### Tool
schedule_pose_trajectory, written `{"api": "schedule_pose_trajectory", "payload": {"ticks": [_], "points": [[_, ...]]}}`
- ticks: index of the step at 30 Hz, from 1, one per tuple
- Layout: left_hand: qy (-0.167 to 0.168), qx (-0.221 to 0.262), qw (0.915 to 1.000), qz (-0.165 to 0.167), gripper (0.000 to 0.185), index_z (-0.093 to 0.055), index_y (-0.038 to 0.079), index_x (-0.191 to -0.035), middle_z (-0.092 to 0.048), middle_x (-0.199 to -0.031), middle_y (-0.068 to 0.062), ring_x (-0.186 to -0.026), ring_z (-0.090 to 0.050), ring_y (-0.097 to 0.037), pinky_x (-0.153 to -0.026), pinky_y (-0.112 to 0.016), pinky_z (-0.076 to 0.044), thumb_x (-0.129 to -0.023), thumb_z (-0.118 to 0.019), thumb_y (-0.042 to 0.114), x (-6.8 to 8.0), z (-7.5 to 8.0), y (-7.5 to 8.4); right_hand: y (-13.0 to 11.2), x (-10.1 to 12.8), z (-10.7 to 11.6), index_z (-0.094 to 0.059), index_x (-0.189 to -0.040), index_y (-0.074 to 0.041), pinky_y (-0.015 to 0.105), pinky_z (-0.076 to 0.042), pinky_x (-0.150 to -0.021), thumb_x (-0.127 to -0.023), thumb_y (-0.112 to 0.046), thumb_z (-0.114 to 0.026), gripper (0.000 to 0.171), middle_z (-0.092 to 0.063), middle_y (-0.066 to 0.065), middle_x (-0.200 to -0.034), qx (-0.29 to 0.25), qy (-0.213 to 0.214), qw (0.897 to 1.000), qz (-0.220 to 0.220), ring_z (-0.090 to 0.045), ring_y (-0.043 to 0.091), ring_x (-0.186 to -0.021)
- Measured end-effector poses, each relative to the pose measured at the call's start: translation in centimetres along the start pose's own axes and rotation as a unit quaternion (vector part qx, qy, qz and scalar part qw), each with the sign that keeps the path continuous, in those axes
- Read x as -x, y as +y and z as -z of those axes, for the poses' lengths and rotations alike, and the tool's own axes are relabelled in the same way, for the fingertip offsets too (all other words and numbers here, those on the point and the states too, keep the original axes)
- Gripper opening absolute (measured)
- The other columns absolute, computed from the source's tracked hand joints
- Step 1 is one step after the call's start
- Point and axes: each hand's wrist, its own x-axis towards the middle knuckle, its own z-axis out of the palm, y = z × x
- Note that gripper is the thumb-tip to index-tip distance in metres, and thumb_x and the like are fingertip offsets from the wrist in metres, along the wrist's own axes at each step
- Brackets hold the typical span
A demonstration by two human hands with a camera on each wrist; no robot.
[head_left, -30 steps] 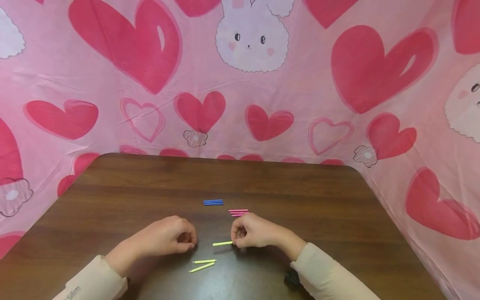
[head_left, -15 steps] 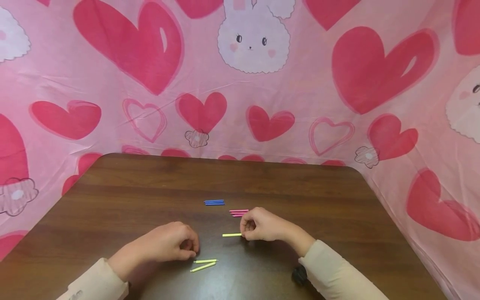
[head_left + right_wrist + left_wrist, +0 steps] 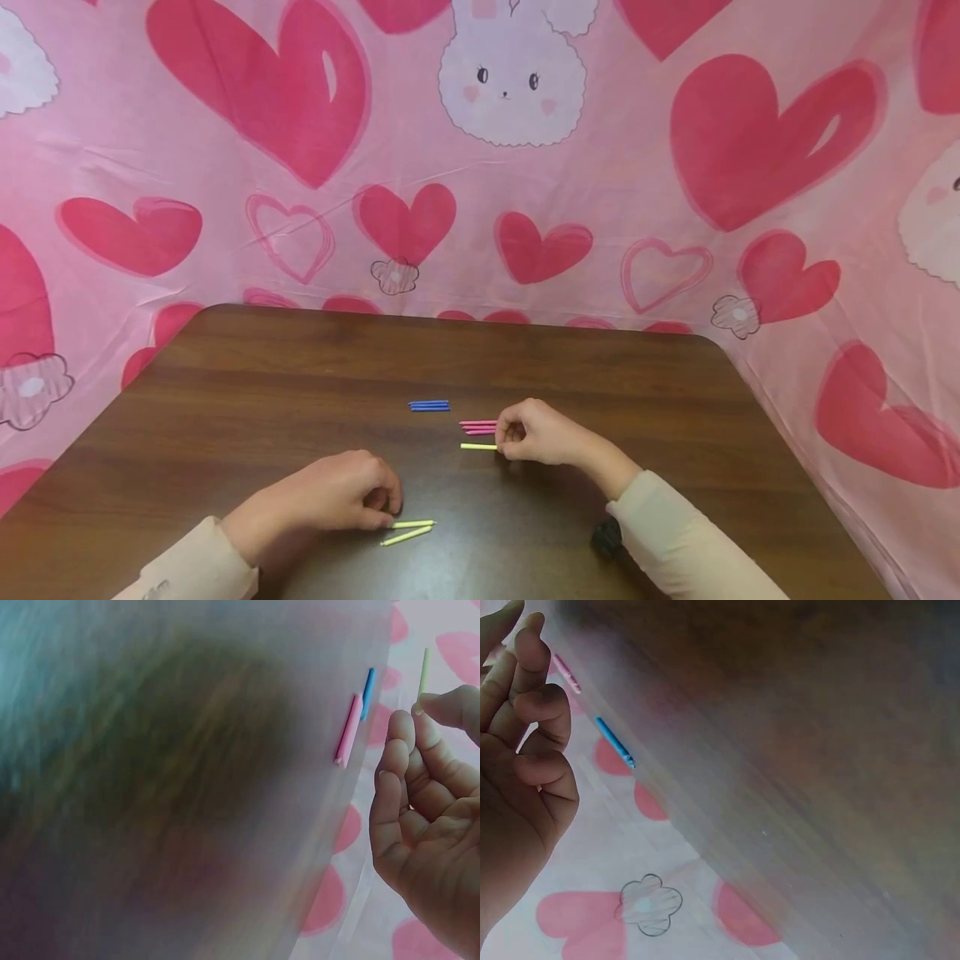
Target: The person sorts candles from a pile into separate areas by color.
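Observation:
In the head view my right hand (image 3: 536, 431) pinches a thin yellow birthday candle (image 3: 478, 447) near its right end, thumb against index finger. The right wrist view shows this candle (image 3: 424, 671) standing out from the fingertips. Just beyond it lie several pink candles (image 3: 477, 427) side by side, their right ends partly covered by the hand. My left hand (image 3: 345, 492) is loosely curled, its thumb tip at the left end of a yellow candle (image 3: 414, 524); whether they touch is unclear. A second yellow candle (image 3: 407, 534) lies slanted just below that one.
Several blue candles (image 3: 430, 406) lie in a neat row farther back on the brown wooden table (image 3: 315, 367). A pink cloth with hearts (image 3: 405, 221) hangs behind and beside the table. Something black (image 3: 606, 537) sits under the right sleeve.
My right hand has carried its yellow candle away from me and slightly right, up to the pink row. The left hand has come down closer to the two yellow candles on the table.

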Motion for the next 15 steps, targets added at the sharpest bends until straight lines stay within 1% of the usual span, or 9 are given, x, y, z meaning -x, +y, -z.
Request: {"api": "schedule_pose_trajectory", "payload": {"ticks": [6,15], "points": [[-0.012,-0.007,0.9999,-0.007,0.009,-0.070,0.027,-0.080,-0.045,-0.060,0.022,-0.057,-0.041,0.009,-0.054,-0.014,-0.037,-0.080,-0.077,0.022,-0.3,-0.3,0.0,0.7,-0.1,0.5,-0.068,-0.082,-0.010,0.020,-0.048,-0.062,-0.084,-0.002,-0.068,0.009,-0.061,-0.005,-0.073,0.002,0.014,1.000,-0.016,-0.052,0.005,-0.067],[-0.016,-0.014,0.9998,-0.004,0.014,-0.065,0.027,-0.077,-0.044,-0.059,0.021,-0.056,-0.040,0.008,-0.054,-0.015,-0.036,-0.080,-0.078,0.021,-0.5,-0.2,0.1,1.4,-0.7,1.3,-0.068,-0.081,-0.009,0.021,-0.047,-0.062,-0.083,-0.001,-0.068,0.009,-0.061,-0.002,-0.074,0.004,0.035,0.999,-0.034,-0.052,0.009,-0.068]]}}
